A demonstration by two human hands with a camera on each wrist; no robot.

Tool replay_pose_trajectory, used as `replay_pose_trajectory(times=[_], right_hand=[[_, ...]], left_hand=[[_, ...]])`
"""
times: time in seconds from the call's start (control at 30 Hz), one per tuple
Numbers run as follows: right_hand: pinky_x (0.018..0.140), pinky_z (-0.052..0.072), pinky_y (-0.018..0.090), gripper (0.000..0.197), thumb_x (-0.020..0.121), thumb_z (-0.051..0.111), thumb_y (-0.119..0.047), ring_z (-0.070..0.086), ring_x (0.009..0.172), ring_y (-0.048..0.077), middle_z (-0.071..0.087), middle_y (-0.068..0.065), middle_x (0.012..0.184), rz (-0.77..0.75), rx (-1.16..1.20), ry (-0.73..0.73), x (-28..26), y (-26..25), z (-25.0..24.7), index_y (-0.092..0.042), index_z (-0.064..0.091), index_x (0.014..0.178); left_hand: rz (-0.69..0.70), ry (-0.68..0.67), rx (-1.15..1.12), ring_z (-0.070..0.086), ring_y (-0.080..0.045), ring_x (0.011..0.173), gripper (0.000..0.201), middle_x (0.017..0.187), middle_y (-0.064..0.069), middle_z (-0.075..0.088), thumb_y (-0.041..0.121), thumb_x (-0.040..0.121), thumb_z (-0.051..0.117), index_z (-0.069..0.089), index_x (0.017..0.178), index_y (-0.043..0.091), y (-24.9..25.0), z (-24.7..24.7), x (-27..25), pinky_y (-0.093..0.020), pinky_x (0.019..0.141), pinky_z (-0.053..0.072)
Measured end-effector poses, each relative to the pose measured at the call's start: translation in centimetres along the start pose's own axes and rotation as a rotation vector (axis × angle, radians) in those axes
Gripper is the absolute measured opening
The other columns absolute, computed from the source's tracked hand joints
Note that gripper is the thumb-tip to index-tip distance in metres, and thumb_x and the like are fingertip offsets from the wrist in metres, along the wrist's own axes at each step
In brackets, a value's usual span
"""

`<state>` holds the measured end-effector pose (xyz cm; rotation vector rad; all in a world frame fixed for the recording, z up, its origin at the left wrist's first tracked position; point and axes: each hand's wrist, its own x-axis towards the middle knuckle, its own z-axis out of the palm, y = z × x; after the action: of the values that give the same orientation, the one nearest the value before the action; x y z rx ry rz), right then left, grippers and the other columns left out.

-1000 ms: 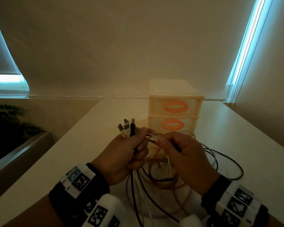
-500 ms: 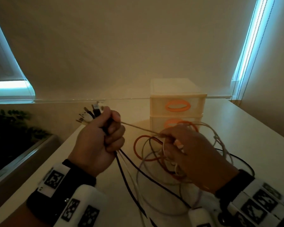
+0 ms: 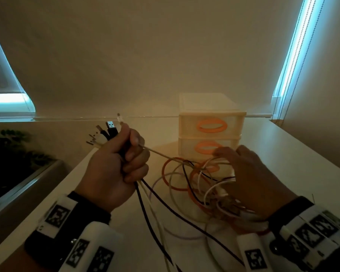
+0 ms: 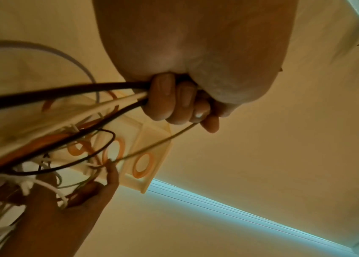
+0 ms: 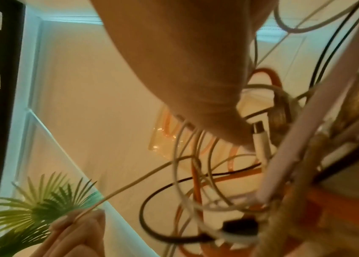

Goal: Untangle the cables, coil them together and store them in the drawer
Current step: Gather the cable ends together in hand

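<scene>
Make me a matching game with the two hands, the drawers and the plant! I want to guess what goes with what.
Things:
1 left hand
2 right hand
3 drawers
4 plant

Matches:
A shut, with orange handles
B far left, beside the table
C grips the plug ends
D open, carrying the cable loops

Pairs: 1-C, 2-D, 3-A, 4-B

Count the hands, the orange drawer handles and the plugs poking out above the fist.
Hands: 2, left hand and right hand
Orange drawer handles: 3, all showing in the left wrist view
Plugs above the fist: 5, as far as I can tell
Total: 10
</scene>
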<state>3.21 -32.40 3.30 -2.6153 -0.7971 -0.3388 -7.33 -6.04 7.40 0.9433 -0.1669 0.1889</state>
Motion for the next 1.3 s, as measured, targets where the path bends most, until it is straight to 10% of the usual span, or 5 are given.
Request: replay_pose_trajectory(times=[0.3,0.6,0.87,1.03,1.3], right_hand=[[0.058,0.034,0.023,0.029,0.086,0.062,0.003,0.044,0.070,0.006,0.045,-0.004,0.082,0.313,-0.029,0.289,0.6,4.7,-2.3,-0.024,0.059,0.097],[0.086,0.043,0.021,0.088,0.080,0.078,-0.029,0.045,0.121,0.009,0.040,-0.014,0.126,0.001,0.022,-0.239,-1.0,1.6,-6.1,-0.058,0.018,0.138],[0.081,0.058,0.028,0.031,0.095,0.060,-0.009,0.071,0.101,0.014,0.073,-0.002,0.110,-0.077,1.053,0.067,-1.6,-7.2,-2.3,-0.024,0.058,0.122],[0.053,0.042,0.022,0.020,0.105,0.045,-0.026,0.053,0.052,0.008,0.063,0.002,0.063,-0.220,0.783,-0.210,-2.7,-8.4,1.7,-0.023,0.062,0.094],[0.066,0.051,0.025,0.022,0.102,0.048,-0.035,0.062,0.074,0.008,0.066,-0.014,0.079,-0.302,0.445,-0.039,-1.1,-6.2,1.6,-0.033,0.067,0.091]], left_hand=[[0.073,0.125,-0.059,0.019,-0.006,0.044,0.042,0.064,0.005,0.025,0.039,0.107,0.039,0.050,0.073,0.016,0.9,-1.3,0.2,-0.019,0.035,0.016],[-0.149,0.007,0.157,0.013,-0.010,0.048,0.043,0.066,-0.002,0.021,0.039,0.106,0.041,0.053,0.074,0.013,-2.5,-0.1,0.1,-0.021,0.038,0.012],[-0.180,-0.183,0.174,0.014,-0.012,0.048,0.042,0.066,-0.005,0.019,0.036,0.107,0.040,0.054,0.077,0.011,-3.2,0.8,-0.5,-0.022,0.041,0.013],[-0.148,-0.232,0.074,0.018,-0.009,0.046,0.041,0.067,-0.004,0.017,0.035,0.107,0.040,0.055,0.079,0.009,-1.9,-0.1,-0.5,-0.022,0.040,0.014],[-0.009,0.095,-0.023,0.015,-0.009,0.050,0.042,0.064,0.003,0.028,0.038,0.106,0.039,0.057,0.079,0.012,0.2,-2.1,0.6,-0.020,0.040,0.015]])
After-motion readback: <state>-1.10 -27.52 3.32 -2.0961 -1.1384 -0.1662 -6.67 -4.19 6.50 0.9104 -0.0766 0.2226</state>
